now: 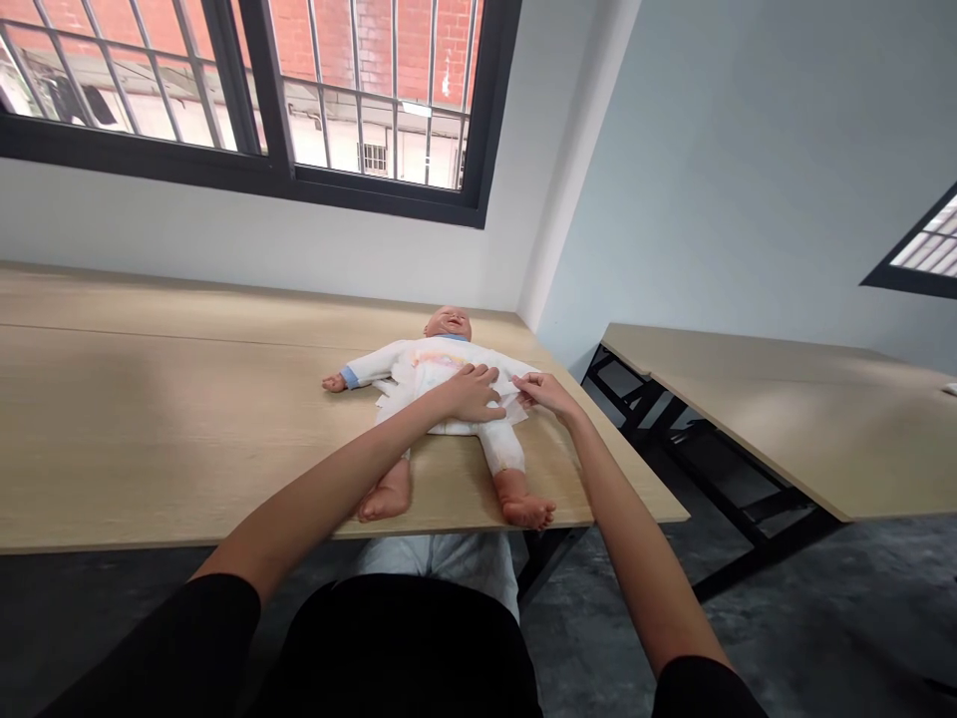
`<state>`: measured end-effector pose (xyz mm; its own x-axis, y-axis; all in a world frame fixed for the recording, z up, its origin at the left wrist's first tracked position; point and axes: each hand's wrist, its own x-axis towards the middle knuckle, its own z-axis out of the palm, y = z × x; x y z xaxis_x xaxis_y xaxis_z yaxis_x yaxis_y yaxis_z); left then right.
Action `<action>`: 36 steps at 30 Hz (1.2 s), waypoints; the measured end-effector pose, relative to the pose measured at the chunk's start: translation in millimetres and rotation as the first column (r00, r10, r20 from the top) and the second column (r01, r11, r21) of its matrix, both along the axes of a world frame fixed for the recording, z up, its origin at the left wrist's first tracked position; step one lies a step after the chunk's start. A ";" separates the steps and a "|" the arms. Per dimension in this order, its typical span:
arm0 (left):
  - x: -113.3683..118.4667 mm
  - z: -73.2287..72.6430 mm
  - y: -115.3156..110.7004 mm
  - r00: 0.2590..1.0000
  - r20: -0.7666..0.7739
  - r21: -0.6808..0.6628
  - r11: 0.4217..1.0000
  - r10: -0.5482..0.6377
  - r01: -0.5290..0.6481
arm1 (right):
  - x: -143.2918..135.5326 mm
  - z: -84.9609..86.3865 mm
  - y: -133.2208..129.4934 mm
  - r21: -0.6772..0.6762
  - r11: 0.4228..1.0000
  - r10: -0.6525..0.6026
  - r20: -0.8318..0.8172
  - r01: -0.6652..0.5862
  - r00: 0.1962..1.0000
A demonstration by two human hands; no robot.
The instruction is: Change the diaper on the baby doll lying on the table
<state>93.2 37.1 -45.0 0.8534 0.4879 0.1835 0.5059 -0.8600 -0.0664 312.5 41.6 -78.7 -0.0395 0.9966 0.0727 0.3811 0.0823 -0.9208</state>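
A baby doll (450, 323) lies on its back on the light wooden table (186, 429), its head toward the wall and its bare feet near the front edge. It wears a white outfit (374, 365) with blue cuffs and collar. Around its middle is what looks like a white diaper (404, 382), with thin side flaps spread out. My left hand (473, 393) rests open on the doll's belly, fingers spread over the white material. Beside the doll's hip, my right hand (547, 393) pinches the edge of the diaper's side flap. My fingers partly hide the front.
A second wooden table (755, 399) with black folding legs stands to the right, across a gap. Behind the table is a white wall (299, 234) with a barred, dark-framed window (374, 194). The table's front edge is close to my body.
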 end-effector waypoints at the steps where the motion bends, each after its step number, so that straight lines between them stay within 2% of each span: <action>1: -0.9 -1.1 1.2 1.000 0.005 -0.002 1.000 0.000 0.000 | 0.3 -0.1 0.4 0.001 1.000 -0.012 -0.020 0.012 1.000; 6: -3.1 -3.2 5.6 1.000 0.017 -0.026 1.000 -0.013 0.014 | 2.8 -0.5 1.5 -0.005 0.997 -0.075 -0.097 0.075 0.992; 13: -6.6 -1.6 4.3 0.997 0.072 -0.074 0.997 0.005 0.001 | -8.5 -3.4 -0.3 -0.071 0.997 -0.029 -0.189 0.016 0.982; 18: -9.4 -1.5 4.6 0.996 0.089 -0.099 0.995 0.008 0.001 | -13.0 -2.9 -1.7 -0.075 0.997 -0.051 -0.334 0.028 0.941; 25: -14.3 -1.0 2.8 0.993 0.105 -0.128 0.989 -0.056 0.070 | -16.9 -2.0 -2.2 -0.112 0.992 -0.107 -0.458 0.062 0.883; 31: -15.0 -2.7 3.1 0.994 0.105 -0.108 0.993 -0.044 0.055 | -32.9 -5.4 3.2 -0.143 0.987 -0.138 -0.499 0.076 0.855; 36: -14.9 -2.8 3.1 0.992 0.124 -0.144 0.989 -0.009 0.027 | -28.7 -5.1 1.8 -0.149 0.984 -0.159 -0.454 0.101 0.877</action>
